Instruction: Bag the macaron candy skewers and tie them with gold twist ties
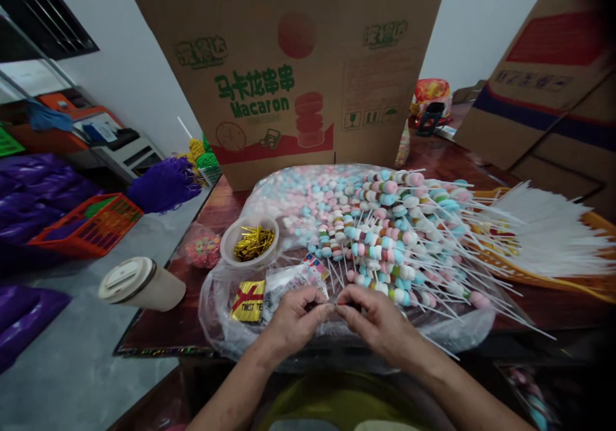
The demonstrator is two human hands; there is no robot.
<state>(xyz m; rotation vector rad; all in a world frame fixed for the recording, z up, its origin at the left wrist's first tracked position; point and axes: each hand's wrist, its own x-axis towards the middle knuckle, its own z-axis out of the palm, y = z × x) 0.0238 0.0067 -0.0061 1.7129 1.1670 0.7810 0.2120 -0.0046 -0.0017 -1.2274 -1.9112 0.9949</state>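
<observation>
My left hand (297, 314) and my right hand (374, 314) meet over the front of the table, thumbs and forefingers pinched together. What lies between the fingertips is too small to make out. Just beyond them is a stack of clear printed plastic bags (287, 281), beside a gold packet of twist ties (247, 301). A translucent bowl (226, 249) holds loose gold twist ties (255, 244). Behind my right hand, skewers of pastel marshmallows (385, 251) lie in a heap on clear plastic sheeting (216, 319). Loose marshmallows (308, 190) fill the far left of it.
A large cardboard box (375, 84) stands at the back. On the right, an orange basket (601, 226) holds white sticks (558, 238). A lidded cup (158, 287) sits at the table's left edge, near a small pink bag (203, 251). An orange crate (91, 232) is on the floor.
</observation>
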